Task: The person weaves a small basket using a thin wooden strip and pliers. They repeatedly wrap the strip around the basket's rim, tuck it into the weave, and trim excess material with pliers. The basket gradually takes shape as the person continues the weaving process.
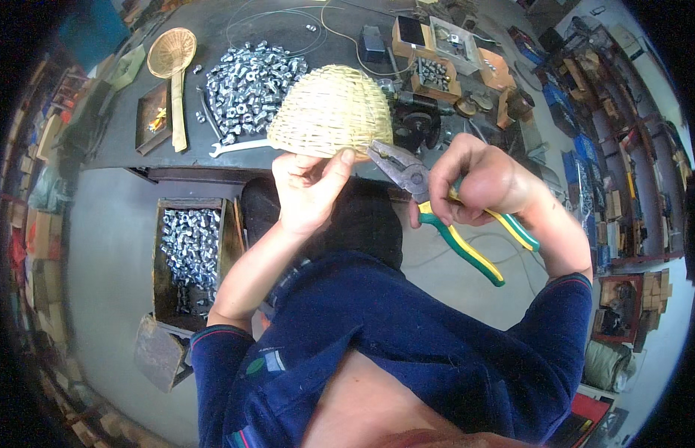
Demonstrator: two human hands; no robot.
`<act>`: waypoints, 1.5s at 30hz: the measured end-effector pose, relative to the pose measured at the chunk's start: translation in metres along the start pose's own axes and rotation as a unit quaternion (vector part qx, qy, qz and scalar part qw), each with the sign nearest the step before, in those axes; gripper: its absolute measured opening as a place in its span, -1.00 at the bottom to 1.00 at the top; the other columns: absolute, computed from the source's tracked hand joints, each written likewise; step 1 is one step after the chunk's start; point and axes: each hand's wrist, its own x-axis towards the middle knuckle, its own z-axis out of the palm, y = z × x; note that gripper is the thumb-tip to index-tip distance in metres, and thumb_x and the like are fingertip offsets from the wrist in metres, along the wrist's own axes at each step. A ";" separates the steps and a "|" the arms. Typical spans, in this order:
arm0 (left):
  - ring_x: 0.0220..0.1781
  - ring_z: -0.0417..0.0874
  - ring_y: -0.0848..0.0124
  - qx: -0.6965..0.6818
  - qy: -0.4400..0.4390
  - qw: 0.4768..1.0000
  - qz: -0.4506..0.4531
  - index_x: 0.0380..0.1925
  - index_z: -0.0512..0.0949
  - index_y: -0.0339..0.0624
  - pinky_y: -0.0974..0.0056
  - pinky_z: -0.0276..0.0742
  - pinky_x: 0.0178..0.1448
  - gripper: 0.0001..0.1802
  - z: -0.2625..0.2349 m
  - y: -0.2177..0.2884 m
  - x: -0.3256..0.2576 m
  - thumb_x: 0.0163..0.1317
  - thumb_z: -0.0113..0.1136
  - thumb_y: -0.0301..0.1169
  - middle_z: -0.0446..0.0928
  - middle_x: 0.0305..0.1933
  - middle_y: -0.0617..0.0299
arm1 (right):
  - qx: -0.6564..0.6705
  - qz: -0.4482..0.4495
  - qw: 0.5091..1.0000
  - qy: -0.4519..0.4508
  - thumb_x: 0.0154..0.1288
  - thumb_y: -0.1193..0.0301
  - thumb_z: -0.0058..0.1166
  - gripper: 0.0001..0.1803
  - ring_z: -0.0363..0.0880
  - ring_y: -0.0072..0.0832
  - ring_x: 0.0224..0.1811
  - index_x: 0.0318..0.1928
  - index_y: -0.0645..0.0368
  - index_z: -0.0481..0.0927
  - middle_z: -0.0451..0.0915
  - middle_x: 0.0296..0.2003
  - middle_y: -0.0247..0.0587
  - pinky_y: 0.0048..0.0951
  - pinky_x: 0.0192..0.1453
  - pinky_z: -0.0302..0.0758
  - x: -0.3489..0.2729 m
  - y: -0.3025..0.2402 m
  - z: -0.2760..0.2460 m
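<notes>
Woven basket: a pale bowl-shaped woven basket [332,104], mouth down, is held at the near edge of the dark table [112,153], above and ahead of the left hand and to the left of the right.
Left hand: the left hand [310,190] pinches the near rim between thumb and fingers.
Right hand: the right hand [474,179] grasps the green-and-yellow handles of the pliers [413,178].
Pliers' nose: at the rim's right end, near the left thumb; whether the jaws bite a strand, I cannot tell.
Step in hand: probably working the rim with the pliers.
Next move: seems to call for a steady left pinch and a careful squeeze, clear of the thumb.
Around the basket: a heap of bolts [250,86] behind it, a wrench [239,146] to its left.
</notes>
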 end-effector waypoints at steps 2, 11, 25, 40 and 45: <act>-0.23 0.62 0.42 0.013 0.001 1.000 -0.007 -0.30 0.62 -0.41 0.34 0.50 -0.04 -0.84 0.001 0.000 -0.001 0.21 0.13 -0.53 0.64 -0.27 0.12 | -0.004 0.007 1.000 0.000 -0.27 0.50 -0.09 -0.81 0.36 -0.57 -0.75 -0.62 0.36 0.55 0.62 -0.47 -0.01 -0.60 -0.74 0.22 0.000 0.002 -0.001; -0.22 0.57 0.51 0.018 0.009 0.999 0.031 -0.30 0.62 -0.39 0.40 0.45 -0.06 -0.87 0.001 -0.014 0.002 0.16 0.15 -0.59 0.62 -0.26 0.21 | 0.109 -0.179 0.977 -0.033 -0.12 0.38 0.12 -0.76 0.62 -0.34 -0.31 -0.49 0.36 0.58 0.63 -0.42 -0.04 -0.43 -0.15 0.53 0.016 0.052 0.005; -0.26 0.65 0.49 0.231 -0.035 0.962 0.139 -0.34 0.64 -0.37 0.40 0.53 -0.11 -0.84 -0.035 0.016 0.033 0.01 0.24 -0.62 0.66 -0.30 0.13 | 0.115 -0.206 0.972 0.017 0.10 0.31 0.19 -0.66 0.57 -0.23 -0.28 -0.61 0.32 0.44 0.55 -0.56 -0.08 -0.29 -0.17 0.51 -0.004 0.057 0.042; -0.41 0.69 0.27 0.012 0.043 0.999 0.010 -0.38 0.56 -0.51 0.29 0.65 -0.26 -0.83 -0.007 0.010 0.067 0.21 0.08 -0.55 0.61 -0.45 -0.06 | -0.131 -0.290 0.948 0.008 -0.07 0.54 0.00 -0.90 0.54 -0.56 -0.42 -0.60 0.31 0.40 0.55 -0.54 -0.18 -0.53 -0.30 0.45 0.020 0.037 0.048; -0.36 0.68 0.11 -0.055 0.066 0.996 -0.007 -0.30 0.48 -0.62 0.12 0.66 -0.20 -0.70 -0.003 0.029 0.081 0.30 0.00 -0.44 0.58 -0.33 -0.18 | -0.170 -0.316 0.932 0.048 -0.12 0.65 -0.07 -0.95 0.58 -0.41 -0.37 -0.63 0.32 0.38 0.50 -0.60 -0.16 -0.46 -0.33 0.45 0.054 0.035 0.056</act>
